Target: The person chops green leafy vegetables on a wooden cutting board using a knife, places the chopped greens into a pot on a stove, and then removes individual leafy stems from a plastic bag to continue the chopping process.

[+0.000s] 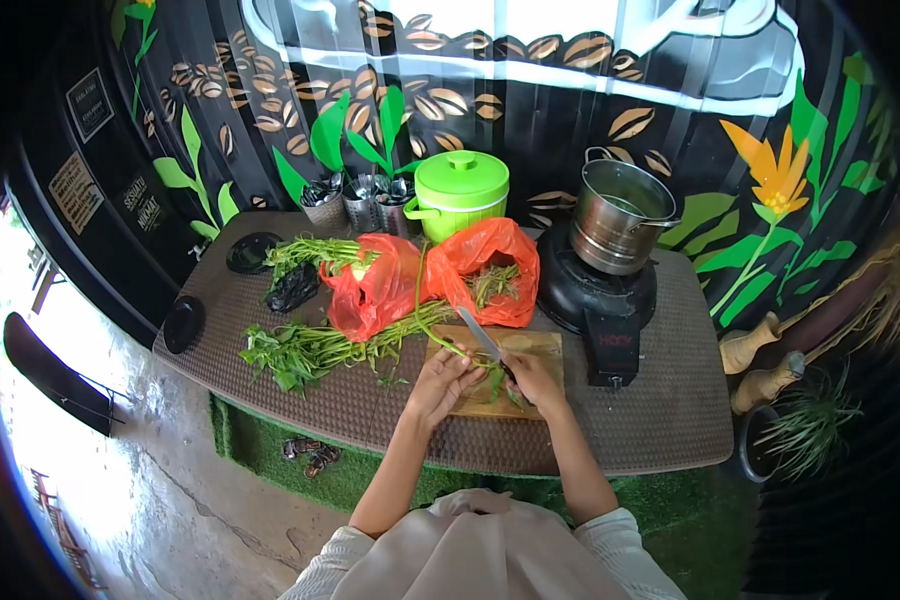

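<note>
Head view looks down on a brown woven table (pixel 660 420) set against a dark wall painted with leaves and coffee beans. At the far right a steel pot (pixel 620 215) stands on a black stove (pixel 595 300); left of it sits a green lidded pot (pixel 460 190), with metal cutlery holders (pixel 360 205) further left. Two orange plastic bags (pixel 430 275) lie mid-table holding greens, and a loose heap of leafy green stalks (pixel 310 350) spreads to their near left, beside a black bag (pixel 292 288). A wooden cutting board (pixel 530 360) lies near the person, just in front of the stove. Over it, the left hand (pixel 440 385) is clenched around a few green stems (pixel 440 340), pinning them to the board. The right hand (pixel 535 380) grasps a knife (pixel 480 335), its blade angled far-left across the stems.
</note>
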A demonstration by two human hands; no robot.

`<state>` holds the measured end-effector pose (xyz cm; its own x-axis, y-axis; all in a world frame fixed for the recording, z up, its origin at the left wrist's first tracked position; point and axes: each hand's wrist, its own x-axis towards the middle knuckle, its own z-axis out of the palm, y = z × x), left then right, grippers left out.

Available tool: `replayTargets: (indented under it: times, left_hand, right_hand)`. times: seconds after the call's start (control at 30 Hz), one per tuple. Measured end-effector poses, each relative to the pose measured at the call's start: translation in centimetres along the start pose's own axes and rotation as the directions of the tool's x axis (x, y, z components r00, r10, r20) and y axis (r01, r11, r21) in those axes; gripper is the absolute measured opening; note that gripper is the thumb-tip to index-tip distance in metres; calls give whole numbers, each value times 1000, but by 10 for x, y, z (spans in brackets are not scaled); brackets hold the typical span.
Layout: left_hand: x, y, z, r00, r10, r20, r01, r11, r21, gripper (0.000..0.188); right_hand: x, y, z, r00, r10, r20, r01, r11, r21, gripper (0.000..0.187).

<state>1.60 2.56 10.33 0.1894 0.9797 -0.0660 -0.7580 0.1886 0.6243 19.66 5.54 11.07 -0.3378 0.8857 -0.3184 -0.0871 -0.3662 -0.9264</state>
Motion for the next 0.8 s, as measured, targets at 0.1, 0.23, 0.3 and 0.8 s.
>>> replayTargets:
  times: [0.1, 0.23, 0.3, 0.8]
  left_hand:
    - [1, 2, -7, 1000, 8, -27, -9, 999, -46, 22]
    - [2, 3, -6, 998, 3, -67, -10, 994, -107, 17]
    - [3, 2, -8, 999, 11, -36, -15, 992, -128, 16]
    - [5, 5, -7, 998, -60, 17, 61, 991, -119, 14]
  right_hand:
    - [-8, 8, 1, 978, -197, -75, 187, 975, -121, 25]
    - [-34, 5, 12, 907, -414, -78, 415, 910, -3, 26]
    - [-40, 12, 14, 904, -427, -32, 427, 904, 26, 26]
    - [-41, 13, 22, 939, -297, 174, 285, 954, 89, 42]
